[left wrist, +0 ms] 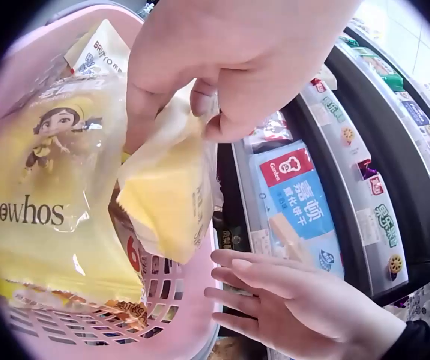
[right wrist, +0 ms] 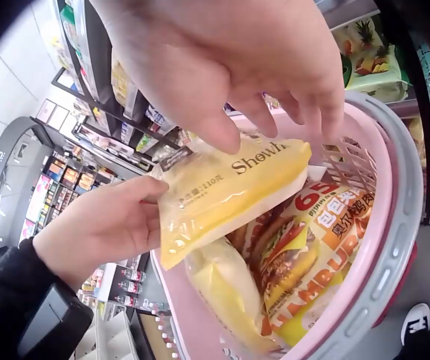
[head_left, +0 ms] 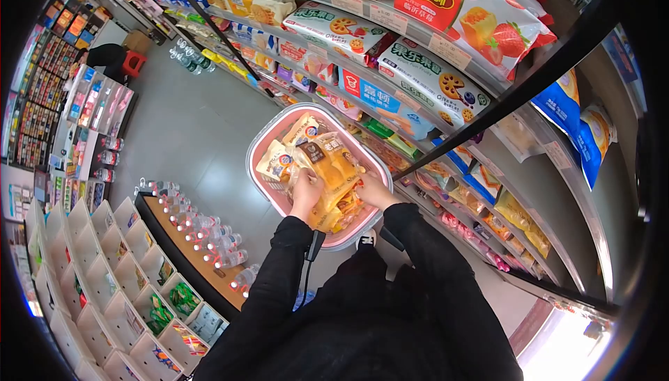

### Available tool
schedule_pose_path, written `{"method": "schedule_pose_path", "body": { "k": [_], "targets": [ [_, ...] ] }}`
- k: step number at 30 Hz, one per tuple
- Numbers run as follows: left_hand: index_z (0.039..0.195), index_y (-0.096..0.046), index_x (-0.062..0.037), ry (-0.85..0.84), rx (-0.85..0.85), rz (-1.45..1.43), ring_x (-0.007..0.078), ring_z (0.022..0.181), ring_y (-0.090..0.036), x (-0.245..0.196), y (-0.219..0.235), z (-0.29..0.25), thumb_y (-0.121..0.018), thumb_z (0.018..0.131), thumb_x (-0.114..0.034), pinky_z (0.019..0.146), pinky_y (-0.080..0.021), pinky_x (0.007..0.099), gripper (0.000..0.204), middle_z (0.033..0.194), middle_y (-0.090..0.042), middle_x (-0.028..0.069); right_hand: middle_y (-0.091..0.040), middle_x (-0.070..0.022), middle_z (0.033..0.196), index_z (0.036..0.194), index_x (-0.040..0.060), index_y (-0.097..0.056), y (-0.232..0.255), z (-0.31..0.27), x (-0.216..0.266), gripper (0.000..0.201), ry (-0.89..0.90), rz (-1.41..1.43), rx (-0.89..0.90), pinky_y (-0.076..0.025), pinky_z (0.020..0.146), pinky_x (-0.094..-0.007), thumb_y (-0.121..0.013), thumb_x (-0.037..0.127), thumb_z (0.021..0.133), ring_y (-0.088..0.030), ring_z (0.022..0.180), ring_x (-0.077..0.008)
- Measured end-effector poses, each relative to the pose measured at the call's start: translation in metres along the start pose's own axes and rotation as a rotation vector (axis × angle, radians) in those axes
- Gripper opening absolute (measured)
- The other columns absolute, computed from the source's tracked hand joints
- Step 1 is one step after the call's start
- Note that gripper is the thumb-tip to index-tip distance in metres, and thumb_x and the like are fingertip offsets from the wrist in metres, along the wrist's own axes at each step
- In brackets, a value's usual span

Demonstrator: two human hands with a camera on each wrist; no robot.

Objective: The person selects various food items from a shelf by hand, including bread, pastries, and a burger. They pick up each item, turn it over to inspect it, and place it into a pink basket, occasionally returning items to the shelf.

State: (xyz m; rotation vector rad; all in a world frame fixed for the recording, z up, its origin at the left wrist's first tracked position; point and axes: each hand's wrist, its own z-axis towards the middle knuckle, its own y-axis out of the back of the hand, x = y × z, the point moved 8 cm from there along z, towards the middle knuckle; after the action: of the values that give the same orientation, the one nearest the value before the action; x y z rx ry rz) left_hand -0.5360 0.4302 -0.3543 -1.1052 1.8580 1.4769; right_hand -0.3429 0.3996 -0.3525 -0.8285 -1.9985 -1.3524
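1. Head view: you are standing in a shop aisle, leaning over a pink basket [head_left: 259,145] that is sitting on the floor in front of the snack shelves [head_left: 418,40]. Both your hands are reaching into it. Your left hand [head_left: 305,187] is curling its fingers round the near edge of a yellow snack packet [head_left: 327,165] lying on top of the pile, and your right hand [head_left: 374,191] is lying by the packet's right side, at the basket's rim. Other wrapped packets are filling the basket beneath. Rows of bottles [head_left: 202,231] are standing on a low display to your left, well apart from the basket.

2. Left wrist view: your left hand [left wrist: 230,67] is pinching the end of a pale yellow packet [left wrist: 166,187] between thumb and fingers, just above the basket's pink lattice wall [left wrist: 162,300]. A larger yellow bag printed "Showhos" [left wrist: 46,195] is lying beside it inside the basket. Your right hand [left wrist: 290,292] is hanging outside the rim with its fingers straight and gripping nothing, near a blue biscuit box [left wrist: 297,202] on the shelf.

3. Right wrist view: your right hand [right wrist: 222,60] is hovering over the basket with fingers relaxed and spread, holding nothing. Below it your left hand [right wrist: 102,225] is gripping the yellow packet [right wrist: 230,191] by its end, over a hamburger-printed packet [right wrist: 312,247] in the basket [right wrist: 395,247].
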Motion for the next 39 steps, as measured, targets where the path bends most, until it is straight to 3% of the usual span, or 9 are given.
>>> {"method": "schedule_pose_path", "body": {
  "k": [3, 5, 10, 12, 15, 24, 31, 34, 39],
  "targets": [
    [0.089, -0.053, -0.0009, -0.131, 0.085, 0.157, 0.0318, 0.073, -0.057, -0.014, -0.009, -0.012, -0.058, 0.070, -0.021, 0.068, -0.044, 0.0359, 0.027, 0.074, -0.058, 0.0182, -0.048, -0.0240, 0.102, 0.103, -0.0036, -0.049, -0.006, -0.015, -0.002, 0.034, 0.070, -0.025, -0.019, -0.039, 0.082, -0.0386, -0.048, 0.013, 0.073, -0.048, 0.095, -0.0355],
    [0.090, -0.054, 0.0030, -0.136, 0.126, 0.200, 0.0234, 0.070, -0.057, -0.016, -0.009, -0.018, -0.061, 0.070, -0.019, 0.064, -0.045, 0.0314, 0.031, 0.080, -0.059, 0.0163, -0.048, -0.0229, 0.104, 0.106, -0.0035, -0.048, -0.004, -0.030, -0.006, 0.035, 0.031, 0.001, 0.007, -0.039, 0.083, -0.0373, -0.048, 0.014, 0.075, -0.047, 0.098, -0.0343],
    [0.099, -0.051, 0.0026, -0.562, -0.187, 0.341, 0.0208, 0.076, -0.057, -0.070, 0.021, -0.071, -0.057, 0.074, -0.013, 0.067, -0.045, 0.0278, 0.030, 0.087, -0.058, 0.0140, -0.055, -0.0177, 0.097, 0.106, -0.0010, -0.050, 0.010, -0.095, -0.025, 0.032, 0.041, 0.232, 0.073, -0.044, 0.076, -0.0335, -0.050, 0.017, 0.078, -0.056, 0.084, -0.0276],
    [0.094, -0.053, 0.0031, -0.347, 0.054, 0.040, 0.0271, 0.083, -0.056, -0.078, 0.011, -0.084, -0.054, 0.075, -0.010, 0.073, -0.045, 0.0330, 0.023, 0.089, -0.056, 0.0185, -0.057, -0.0162, 0.094, 0.104, -0.0005, -0.052, 0.015, -0.126, -0.051, 0.031, -0.009, 0.373, 0.095, -0.045, 0.074, -0.0326, -0.051, 0.016, 0.079, -0.058, 0.082, -0.0255],
    [0.096, -0.052, 0.0023, -0.332, 0.421, -0.104, 0.0226, 0.078, -0.057, -0.085, -0.036, -0.109, -0.053, 0.076, -0.007, 0.069, -0.045, 0.0303, 0.022, 0.089, -0.057, 0.0160, -0.058, -0.0112, 0.096, 0.106, 0.0017, -0.052, 0.034, -0.186, -0.089, 0.029, -0.180, 0.394, 0.055, -0.044, 0.079, -0.0312, -0.052, 0.018, 0.081, -0.056, 0.090, -0.0207],
    [0.113, -0.045, 0.0000, -0.616, 1.304, 0.546, 0.0300, 0.099, -0.052, -0.128, -0.180, -0.216, -0.053, 0.079, -0.031, 0.082, -0.042, 0.0347, 0.047, 0.104, -0.054, 0.0198, -0.060, -0.0107, 0.092, 0.102, 0.0007, -0.055, 0.079, -0.327, -0.179, 0.027, -0.397, 0.532, -0.300, -0.044, 0.077, -0.0293, -0.052, 0.016, 0.081, -0.056, 0.087, -0.0184],
    [0.110, -0.048, -0.0032, -0.756, 1.342, 0.496, 0.0262, 0.088, -0.055, -0.197, -0.289, -0.268, -0.055, 0.078, -0.025, 0.075, -0.044, 0.0324, 0.039, 0.097, -0.056, 0.0166, -0.062, -0.0106, 0.084, 0.097, -0.0007, -0.057, 0.158, -0.405, -0.228, 0.025, -0.420, 0.539, -0.602, -0.045, 0.072, -0.0294, -0.054, 0.014, 0.077, -0.059, 0.078, -0.0190],
    [0.113, -0.046, -0.0037, -0.692, 1.342, 0.270, 0.0153, 0.081, -0.055, -0.216, -0.339, -0.283, -0.054, 0.079, -0.015, 0.072, -0.044, 0.0269, 0.036, 0.091, -0.056, 0.0093, -0.061, -0.0093, 0.085, 0.097, -0.0014, -0.055, 0.187, -0.431, -0.249, 0.022, -0.367, 0.673, -0.774, -0.045, 0.069, -0.0268, -0.053, 0.009, 0.077, -0.057, 0.075, -0.0153],
    [0.111, -0.046, -0.0023, -0.575, 1.142, 0.108, 0.0121, 0.080, -0.055, -0.231, -0.382, -0.273, -0.051, 0.078, -0.006, 0.070, -0.043, 0.0238, 0.033, 0.092, -0.056, 0.0081, -0.059, -0.0105, 0.090, 0.102, -0.0010, -0.052, 0.209, -0.434, -0.272, 0.026, -0.305, 0.728, -0.761, -0.045, 0.070, -0.0270, -0.051, 0.008, 0.078, -0.057, 0.078, -0.0154]
  ]
}}
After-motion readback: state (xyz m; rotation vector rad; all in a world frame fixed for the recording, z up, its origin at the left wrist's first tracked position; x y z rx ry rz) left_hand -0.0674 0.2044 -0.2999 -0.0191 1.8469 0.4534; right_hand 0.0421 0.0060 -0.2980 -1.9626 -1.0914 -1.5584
